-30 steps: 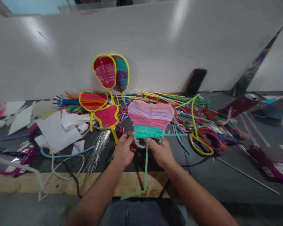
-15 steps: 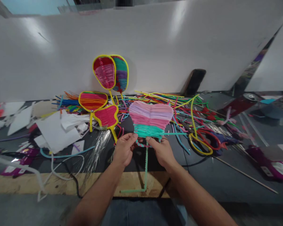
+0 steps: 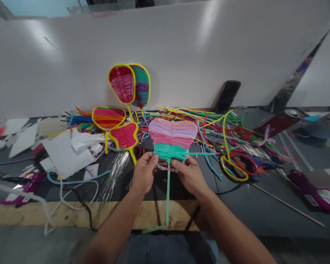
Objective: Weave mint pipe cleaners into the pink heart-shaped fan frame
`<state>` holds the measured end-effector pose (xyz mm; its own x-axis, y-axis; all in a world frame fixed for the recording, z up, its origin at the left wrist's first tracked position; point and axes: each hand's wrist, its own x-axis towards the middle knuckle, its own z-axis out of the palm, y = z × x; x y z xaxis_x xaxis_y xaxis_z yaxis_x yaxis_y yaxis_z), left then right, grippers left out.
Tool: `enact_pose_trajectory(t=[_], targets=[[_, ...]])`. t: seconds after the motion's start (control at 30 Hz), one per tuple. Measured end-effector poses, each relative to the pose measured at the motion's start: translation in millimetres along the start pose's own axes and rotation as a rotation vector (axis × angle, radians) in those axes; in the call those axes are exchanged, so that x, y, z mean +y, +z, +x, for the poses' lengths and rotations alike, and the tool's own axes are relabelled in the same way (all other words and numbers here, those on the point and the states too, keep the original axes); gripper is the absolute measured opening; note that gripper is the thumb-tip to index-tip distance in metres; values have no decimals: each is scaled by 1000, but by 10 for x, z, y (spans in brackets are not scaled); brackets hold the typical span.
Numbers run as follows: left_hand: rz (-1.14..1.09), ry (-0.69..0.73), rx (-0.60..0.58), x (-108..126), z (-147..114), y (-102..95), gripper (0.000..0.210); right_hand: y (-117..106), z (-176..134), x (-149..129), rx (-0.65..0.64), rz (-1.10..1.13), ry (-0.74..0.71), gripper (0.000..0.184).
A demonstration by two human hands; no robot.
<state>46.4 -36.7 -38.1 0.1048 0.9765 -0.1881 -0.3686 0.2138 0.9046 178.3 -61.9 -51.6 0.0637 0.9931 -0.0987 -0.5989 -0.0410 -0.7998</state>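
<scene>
Between my hands is a pipe cleaner fan (image 3: 172,137), its panel banded in pink, lilac, darker pink and teal. My left hand (image 3: 145,171) pinches its lower left edge, thumb in front. On the lower right edge, my right hand (image 3: 191,175) pinches with the thumb toward the twisted stem. That green stem (image 3: 168,198) hangs straight down and bends left at its end. A loose teal strand (image 3: 202,154) sticks out to the right from the teal band. Along the bottom runs a braided pink-and-teal edge (image 3: 162,168), partly covered by my fingers.
Yellow-rimmed pipe cleaner fans (image 3: 121,84) stand against the white partition (image 3: 181,47). Loose pipe cleaners lie behind my hands. To the right are yellow-and-red-handled scissors (image 3: 234,169), a phone (image 3: 227,96), a can (image 3: 280,123) and a purple tool (image 3: 309,190). White paper (image 3: 67,154) lies left.
The fan has shifted slightly left and tilted, and the stem's lower end has swung. More of the braided edge and stem top shows between my thumbs. Both hands keep their pinch.
</scene>
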Motion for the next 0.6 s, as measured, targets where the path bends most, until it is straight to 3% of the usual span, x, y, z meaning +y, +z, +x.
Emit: enact_pose_trajectory(t=[0.2,0.47,0.6], targets=[[41,50,-54,-58,-15,-4,22,-37,17,49,52,-100,-33,25],[-26,-34,-65,-39,-24,26,27,-33,-9,70,123,-268,-75,22],[-2,-23,-32,-53,-12,10,24,-20,-20,89,112,-208,-65,19]])
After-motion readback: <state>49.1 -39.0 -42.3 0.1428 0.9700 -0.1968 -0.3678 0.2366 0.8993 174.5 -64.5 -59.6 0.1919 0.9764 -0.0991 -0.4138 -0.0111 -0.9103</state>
